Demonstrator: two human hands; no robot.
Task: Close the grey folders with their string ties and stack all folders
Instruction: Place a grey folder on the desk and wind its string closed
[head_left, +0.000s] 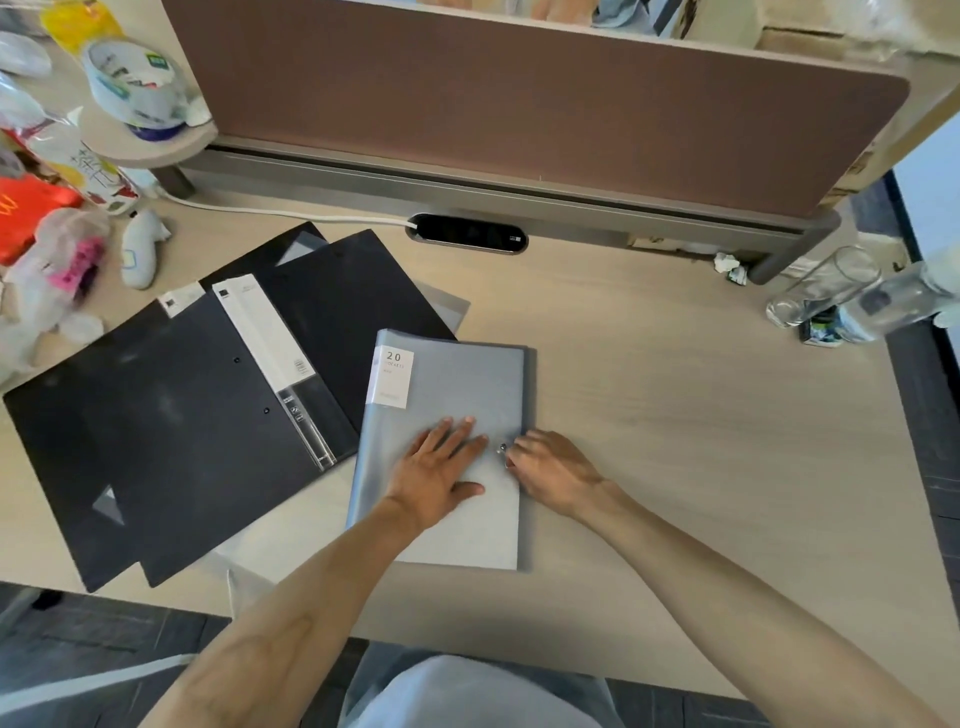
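I sit at a pale wood-grain desk (675, 415) under soft, even light. A brown fabric divider panel (519, 119) stands along its far edge on a grey metal base (519, 200). A black oval cable port (467, 234) is set into the desk just in front of the base, and a white cable (285, 212) runs left from it. A small rounded shelf (171, 148) juts out at upper left. The floor (104, 623) is dark grey tile.
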